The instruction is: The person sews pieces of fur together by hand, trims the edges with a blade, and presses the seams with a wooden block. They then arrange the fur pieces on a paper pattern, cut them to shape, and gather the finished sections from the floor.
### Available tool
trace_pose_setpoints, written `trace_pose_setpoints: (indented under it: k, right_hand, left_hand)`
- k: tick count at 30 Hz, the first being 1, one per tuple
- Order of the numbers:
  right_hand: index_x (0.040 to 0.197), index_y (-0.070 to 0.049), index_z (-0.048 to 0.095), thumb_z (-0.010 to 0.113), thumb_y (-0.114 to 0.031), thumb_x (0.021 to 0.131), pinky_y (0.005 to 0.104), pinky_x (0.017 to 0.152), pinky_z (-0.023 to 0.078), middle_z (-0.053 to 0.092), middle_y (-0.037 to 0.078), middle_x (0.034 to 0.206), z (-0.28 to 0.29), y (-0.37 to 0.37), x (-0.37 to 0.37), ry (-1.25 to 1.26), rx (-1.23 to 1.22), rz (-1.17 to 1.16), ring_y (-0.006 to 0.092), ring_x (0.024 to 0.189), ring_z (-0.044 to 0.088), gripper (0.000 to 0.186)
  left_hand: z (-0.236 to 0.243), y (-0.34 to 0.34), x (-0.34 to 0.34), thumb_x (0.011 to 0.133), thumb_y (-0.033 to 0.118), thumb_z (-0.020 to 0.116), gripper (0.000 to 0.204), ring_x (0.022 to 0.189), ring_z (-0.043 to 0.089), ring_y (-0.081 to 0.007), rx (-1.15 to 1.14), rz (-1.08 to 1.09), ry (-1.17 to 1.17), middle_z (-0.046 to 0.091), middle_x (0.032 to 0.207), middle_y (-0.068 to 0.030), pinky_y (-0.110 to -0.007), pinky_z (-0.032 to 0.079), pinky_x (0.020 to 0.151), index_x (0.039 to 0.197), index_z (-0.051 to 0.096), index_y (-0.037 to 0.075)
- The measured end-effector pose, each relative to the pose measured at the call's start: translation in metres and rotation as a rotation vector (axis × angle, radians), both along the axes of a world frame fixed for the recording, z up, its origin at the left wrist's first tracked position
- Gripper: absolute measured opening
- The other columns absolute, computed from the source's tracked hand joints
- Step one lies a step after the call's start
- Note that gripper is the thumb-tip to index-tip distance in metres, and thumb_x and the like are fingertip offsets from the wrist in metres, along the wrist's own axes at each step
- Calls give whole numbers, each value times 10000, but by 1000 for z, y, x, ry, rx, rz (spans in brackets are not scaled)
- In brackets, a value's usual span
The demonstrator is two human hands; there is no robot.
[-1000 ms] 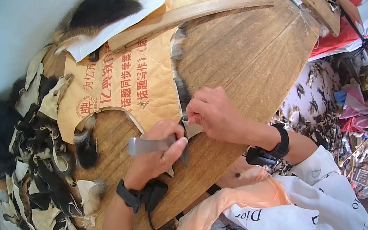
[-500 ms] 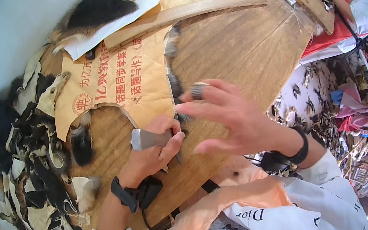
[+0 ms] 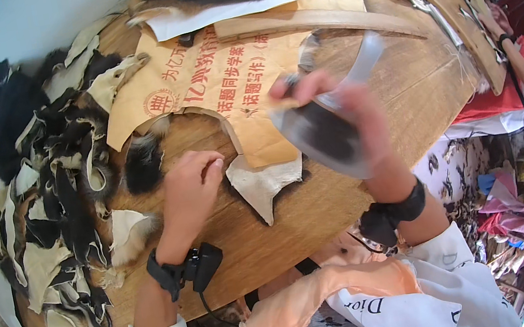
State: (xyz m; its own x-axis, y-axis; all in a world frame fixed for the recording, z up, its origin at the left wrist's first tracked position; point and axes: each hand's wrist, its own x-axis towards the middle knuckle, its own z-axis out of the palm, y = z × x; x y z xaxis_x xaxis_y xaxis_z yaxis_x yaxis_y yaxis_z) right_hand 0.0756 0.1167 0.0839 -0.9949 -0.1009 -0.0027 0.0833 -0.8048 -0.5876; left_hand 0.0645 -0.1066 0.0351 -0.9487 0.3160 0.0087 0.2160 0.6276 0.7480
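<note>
Metal blade [image 3: 325, 136] clasped in right fingers [image 3: 313, 86]; pale hide [image 3: 263, 181] just beside curled left fingers [image 3: 209, 161], grip unclear

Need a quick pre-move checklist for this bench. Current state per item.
1. Metal tool in the right hand: ok, held up over the table.
2. Tool's edge condition: cannot tell, motion blur.
3. Left hand apart from the tool: ok, there is a visible gap.
4. Left hand empty: cannot tell, no tool shows but the palm is hidden.
5. Brown paper held by a hand at its lower end: not ok, neither hand presses there.
6. Pale hide piece visible past the paper's lower end: ok, it lies on the table.
</note>
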Motion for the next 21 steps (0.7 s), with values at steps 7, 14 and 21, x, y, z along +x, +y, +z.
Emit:
trace_pose_setpoints:
  k: [7, 14, 21]
  right_hand:
    - [929, 13, 592, 445, -119, 803, 255, 653, 409, 568, 54, 758, -67, -45, 20, -85, 852, -53, 119, 715, 509, 234]
    - [874, 12, 582, 462, -123, 828, 331, 525, 414, 538, 123, 574, -66, -57, 21, 95, 1199, -154, 197, 537, 530, 187]
    - [828, -20, 585, 465, -127, 828, 390, 523, 413, 544, 183, 585, -68, -61, 19, 150, 1343, -241, 322, 557, 566, 161]
  left_hand:
    - [-8, 9, 0, 799, 127, 595, 151, 655, 572, -196, -2, -10, -24, 577, 748, -111, -296, 447, 601, 880, 635, 6]
    - [-19, 15, -2, 761, 119, 602, 108, 669, 562, -301, -8, -8, -39, 567, 772, -138, -385, 451, 636, 796, 612, 18]
    - [-22, 26, 1, 744, 41, 583, 75, 736, 544, -331, -135, -18, 84, 543, 777, -137, -403, 425, 627, 800, 541, 15]
